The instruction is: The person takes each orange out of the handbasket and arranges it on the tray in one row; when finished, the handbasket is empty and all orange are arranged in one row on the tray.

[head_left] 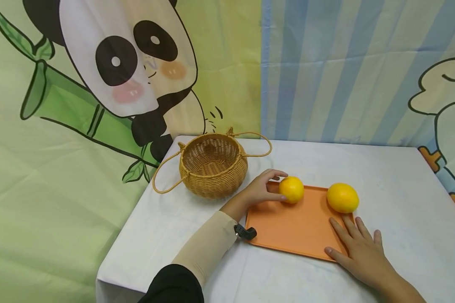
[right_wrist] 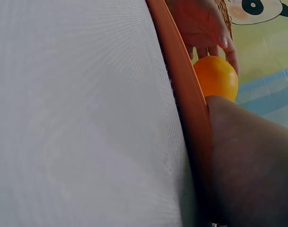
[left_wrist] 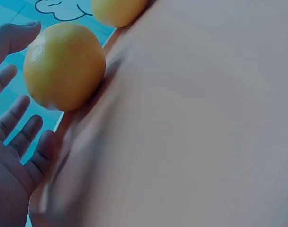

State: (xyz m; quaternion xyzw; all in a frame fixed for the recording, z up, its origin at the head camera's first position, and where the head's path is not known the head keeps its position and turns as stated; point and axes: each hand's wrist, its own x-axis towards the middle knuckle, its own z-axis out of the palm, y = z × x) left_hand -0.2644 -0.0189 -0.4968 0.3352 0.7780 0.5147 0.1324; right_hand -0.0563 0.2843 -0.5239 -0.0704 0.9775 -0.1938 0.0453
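An orange (head_left: pixel 291 190) sits near the back left of an orange tray (head_left: pixel 295 229). My left hand (head_left: pixel 263 188) reaches around its left side, thumb and forefinger extended toward it. In the left wrist view the thumb tip overlaps the edge of the orange (left_wrist: pixel 64 66), while the other fingers are spread a little apart from it. At the tray's back right corner lies a larger, slightly oval yellow fruit (head_left: pixel 343 198). My right hand (head_left: pixel 360 252) rests with fingers spread over the tray's right edge, its fingertips just in front of that fruit.
A round wicker basket (head_left: pixel 216 181) with two loop handles stands left of the tray, behind my left forearm. White cloth (head_left: pixel 409 189) covers the table. Behind it hangs a printed backdrop (head_left: pixel 326 63) with a panda.
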